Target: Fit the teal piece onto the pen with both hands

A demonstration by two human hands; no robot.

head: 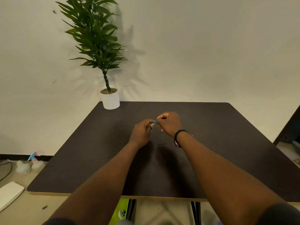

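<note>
Head view: both hands meet above the middle of a dark, matte brown surface (pixel 227 143) with rounded corners and a pale edge band. The left hand (pixel 142 133) pinches a small teal piece (pixel 153 122) at its fingertips; the piece is too small to tell its material. The right hand (pixel 169 123) sits just beside it, fingers curled into a loose fist, its thumb and forefinger close against the teal piece; whether they grip it cannot be told. A black band (pixel 178 134) circles the right wrist.

Just below the hands, a thin dark line, like a needle or thread (pixel 162 144), lies flat on the surface. Beyond the left hand, at the far corner, stands a smooth white cylindrical pot (pixel 110 100) topped with gravel, holding a plant (pixel 95 34) with a ringed stem and long, narrow green leaves. Left of the forearms, on the floor, stand two cloudy plastic spray bottles (pixel 27 166) and a flat white slab (pixel 9 194).
</note>
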